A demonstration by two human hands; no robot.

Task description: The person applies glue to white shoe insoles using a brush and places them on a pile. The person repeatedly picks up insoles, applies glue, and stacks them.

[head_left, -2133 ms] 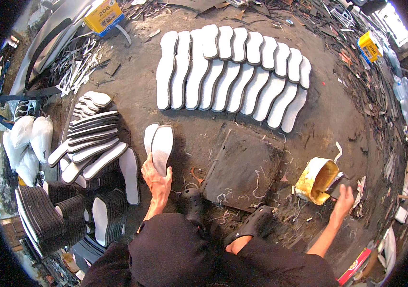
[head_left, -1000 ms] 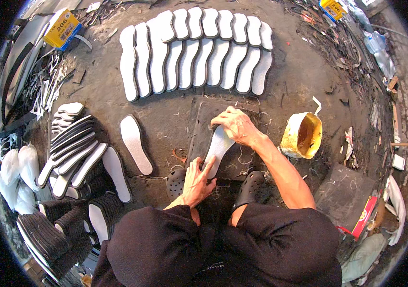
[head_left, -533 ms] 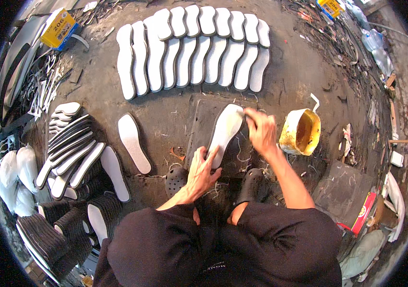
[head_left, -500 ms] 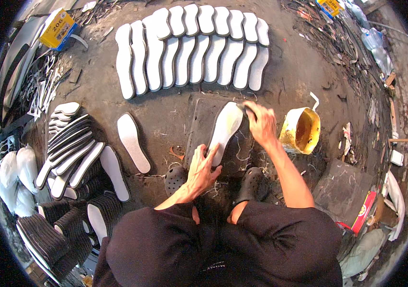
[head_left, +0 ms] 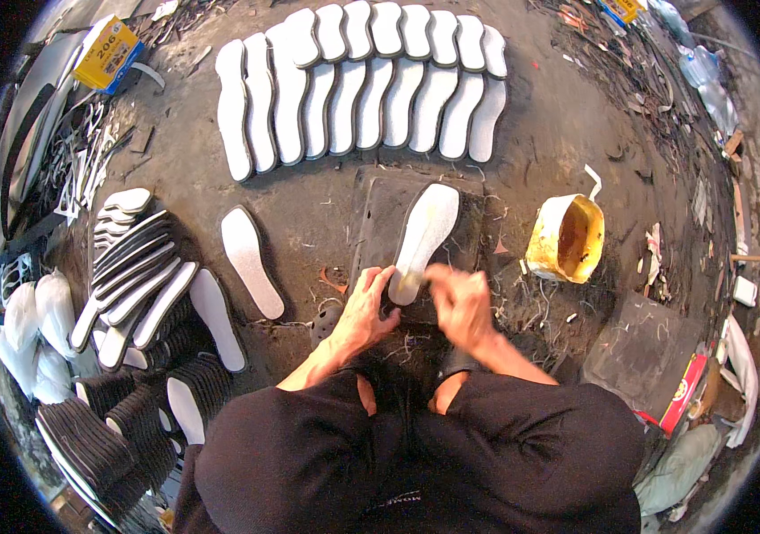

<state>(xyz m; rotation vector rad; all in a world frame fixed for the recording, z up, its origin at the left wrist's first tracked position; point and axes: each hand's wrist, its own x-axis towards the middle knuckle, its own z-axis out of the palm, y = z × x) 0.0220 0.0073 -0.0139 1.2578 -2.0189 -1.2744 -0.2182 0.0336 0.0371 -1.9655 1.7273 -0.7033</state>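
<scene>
A white-faced shoe sole (head_left: 433, 218) with a dark edge lies on a flat dark board (head_left: 371, 222) in front of me. Yellowish smears mark its narrow heel end. My left hand (head_left: 365, 313) grips the heel's left edge, the thumb near its bottom. Over the heel's right side is my right hand (head_left: 464, 304), its fingers pinched together and blurred by motion; what they hold is hidden. To the right stands a cut-open pale tub (head_left: 567, 238), stained yellow, with amber residue inside. A single white sole (head_left: 251, 262) lies left of the board.
Two overlapping rows of white soles (head_left: 362, 102) lie at the far side. Piles of soles (head_left: 135, 276) and dark stacks (head_left: 86, 445) fill the left, beside clear plastic bags (head_left: 37, 334). A yellow-blue box (head_left: 108, 53) stands far left. Another dark board (head_left: 642, 351) lies right, with scraps around.
My right hand has moved from the sole's wide toe end down toward its heel, nearer to me. The dark thing seen at its fingertips before is now hidden. My left hand stays at the heel.
</scene>
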